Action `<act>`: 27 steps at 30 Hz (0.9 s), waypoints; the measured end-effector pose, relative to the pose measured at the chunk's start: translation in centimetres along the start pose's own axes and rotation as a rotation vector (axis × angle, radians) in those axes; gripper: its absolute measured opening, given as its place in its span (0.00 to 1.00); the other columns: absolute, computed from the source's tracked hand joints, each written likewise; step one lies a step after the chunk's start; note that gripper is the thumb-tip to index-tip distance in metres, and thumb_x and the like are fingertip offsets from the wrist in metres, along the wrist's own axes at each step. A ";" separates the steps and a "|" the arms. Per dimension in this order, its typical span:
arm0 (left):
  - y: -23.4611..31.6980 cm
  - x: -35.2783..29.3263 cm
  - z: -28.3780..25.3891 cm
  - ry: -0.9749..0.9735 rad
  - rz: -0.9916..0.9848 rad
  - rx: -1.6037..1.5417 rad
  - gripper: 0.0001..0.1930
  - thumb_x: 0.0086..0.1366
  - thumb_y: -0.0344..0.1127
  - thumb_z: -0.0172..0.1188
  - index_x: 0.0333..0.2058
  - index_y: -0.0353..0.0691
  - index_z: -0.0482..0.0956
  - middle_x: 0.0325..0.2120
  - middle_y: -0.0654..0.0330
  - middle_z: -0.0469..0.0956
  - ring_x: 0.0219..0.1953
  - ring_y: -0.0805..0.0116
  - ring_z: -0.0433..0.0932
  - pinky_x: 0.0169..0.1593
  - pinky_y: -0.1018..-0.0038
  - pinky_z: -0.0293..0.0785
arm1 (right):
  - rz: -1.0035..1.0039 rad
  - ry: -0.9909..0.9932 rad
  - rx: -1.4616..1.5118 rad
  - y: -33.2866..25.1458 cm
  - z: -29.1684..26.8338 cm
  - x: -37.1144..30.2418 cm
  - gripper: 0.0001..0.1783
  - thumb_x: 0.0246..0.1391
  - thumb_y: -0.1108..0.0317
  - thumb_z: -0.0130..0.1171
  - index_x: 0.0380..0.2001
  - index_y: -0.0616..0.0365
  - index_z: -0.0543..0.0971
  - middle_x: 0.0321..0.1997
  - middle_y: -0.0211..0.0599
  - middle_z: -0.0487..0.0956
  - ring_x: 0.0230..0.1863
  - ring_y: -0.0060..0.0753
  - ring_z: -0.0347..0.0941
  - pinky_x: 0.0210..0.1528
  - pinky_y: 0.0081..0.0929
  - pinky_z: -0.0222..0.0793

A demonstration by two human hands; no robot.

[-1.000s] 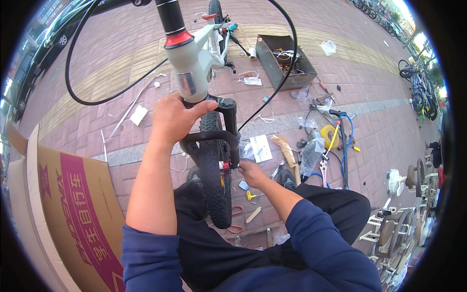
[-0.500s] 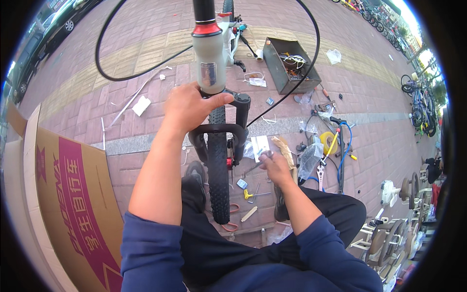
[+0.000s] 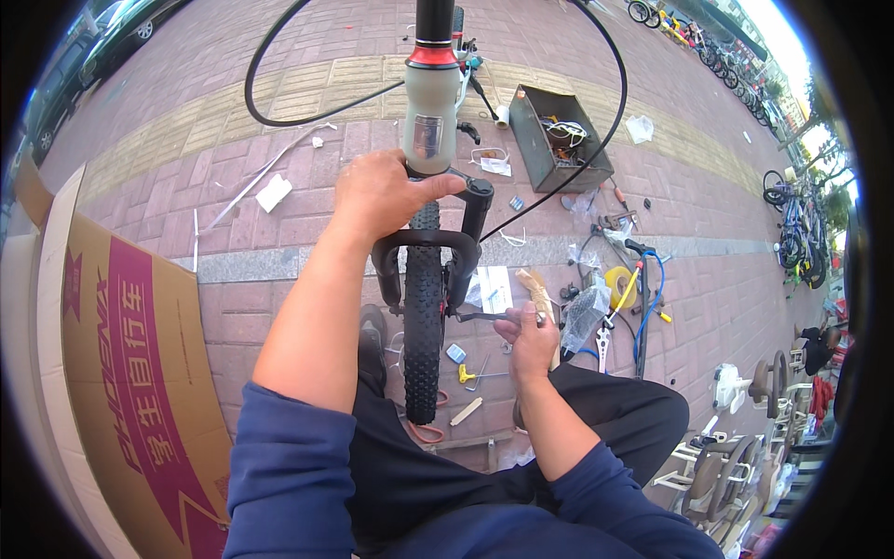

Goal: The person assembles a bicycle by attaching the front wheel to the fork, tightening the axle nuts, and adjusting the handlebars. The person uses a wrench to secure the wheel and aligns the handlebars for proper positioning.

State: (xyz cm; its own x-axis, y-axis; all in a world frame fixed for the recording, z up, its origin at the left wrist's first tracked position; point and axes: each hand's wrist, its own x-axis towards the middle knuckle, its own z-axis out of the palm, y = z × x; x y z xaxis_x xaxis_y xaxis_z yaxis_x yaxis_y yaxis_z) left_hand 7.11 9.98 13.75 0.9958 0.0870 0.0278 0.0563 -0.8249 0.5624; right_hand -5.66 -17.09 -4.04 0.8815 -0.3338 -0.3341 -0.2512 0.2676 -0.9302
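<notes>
A bicycle's front fork, black, stands in front of me with its knobby front tyre between my feet. My left hand is wrapped over the top of the fork, just under the pale head tube, thumb lying to the right. Low on the right, my right hand closes round a metal wrench. The wrench's far end reaches the wheel's axle area at the fork's right leg; whether it sits on the nut is too small to tell. A black cable loops around the head tube.
An open cardboard box stands at the left. A metal toolbox lies ahead right. Yellow tape, a blue hose, plastic wrapping and a yellow-handled tool litter the paving. Stacked seats or stools fill the lower right.
The wrench in my right hand has come up to the wheel's axle area, with the hand slightly lower. My left hand keeps its grip; the fork appears shifted slightly right in view.
</notes>
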 end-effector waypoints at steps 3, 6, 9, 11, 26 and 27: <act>-0.1 0.0 0.1 -0.005 -0.002 0.000 0.40 0.51 0.78 0.66 0.43 0.45 0.90 0.37 0.49 0.88 0.45 0.50 0.86 0.50 0.57 0.80 | 0.020 0.059 0.066 0.6 0.2 -0.9 0.22 0.72 0.54 0.56 0.41 0.69 0.75 0.44 0.50 0.83 0.35 0.39 0.85 0.40 0.35 0.86; -0.1 0.1 0.2 -0.011 -0.008 0.017 0.41 0.50 0.79 0.66 0.43 0.45 0.90 0.37 0.49 0.88 0.45 0.50 0.86 0.50 0.57 0.80 | 0.020 0.050 0.096 1.4 0.1 -1.6 0.21 0.73 0.54 0.55 0.43 0.68 0.74 0.45 0.51 0.83 0.36 0.40 0.85 0.42 0.36 0.86; -0.1 0.1 0.2 -0.017 -0.012 0.013 0.41 0.50 0.79 0.66 0.44 0.45 0.89 0.37 0.49 0.88 0.45 0.50 0.86 0.50 0.57 0.80 | 0.029 0.038 0.133 2.0 -0.1 -2.0 0.19 0.73 0.57 0.54 0.44 0.67 0.72 0.48 0.52 0.82 0.37 0.41 0.85 0.44 0.36 0.85; -0.1 0.1 0.2 -0.016 -0.012 0.005 0.42 0.50 0.79 0.66 0.44 0.45 0.89 0.38 0.49 0.88 0.45 0.50 0.86 0.50 0.57 0.80 | 0.038 0.023 0.128 2.2 -0.1 -2.5 0.17 0.73 0.60 0.53 0.44 0.67 0.71 0.50 0.53 0.81 0.38 0.41 0.85 0.46 0.36 0.85; -0.2 0.0 0.3 0.007 -0.006 -0.031 0.43 0.50 0.79 0.67 0.43 0.40 0.89 0.38 0.45 0.87 0.45 0.46 0.86 0.50 0.55 0.79 | -0.109 -0.228 -0.105 0.7 1.5 0.8 0.12 0.70 0.66 0.48 0.40 0.67 0.71 0.41 0.52 0.80 0.29 0.38 0.82 0.43 0.40 0.86; -0.4 0.0 0.3 0.007 -0.010 -0.035 0.43 0.50 0.79 0.68 0.43 0.40 0.89 0.38 0.45 0.87 0.45 0.46 0.86 0.50 0.55 0.79 | -0.060 -0.214 -0.085 0.0 2.1 2.5 0.11 0.68 0.66 0.48 0.39 0.67 0.71 0.40 0.51 0.79 0.27 0.38 0.81 0.42 0.42 0.86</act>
State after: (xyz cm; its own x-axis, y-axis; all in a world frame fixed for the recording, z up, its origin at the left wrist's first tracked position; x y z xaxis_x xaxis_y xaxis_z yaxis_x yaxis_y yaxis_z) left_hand 7.09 10.13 13.34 0.9947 0.0990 0.0278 0.0635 -0.8041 0.5910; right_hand -2.58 -16.03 -4.54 0.9583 -0.1452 -0.2463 -0.2205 0.1729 -0.9599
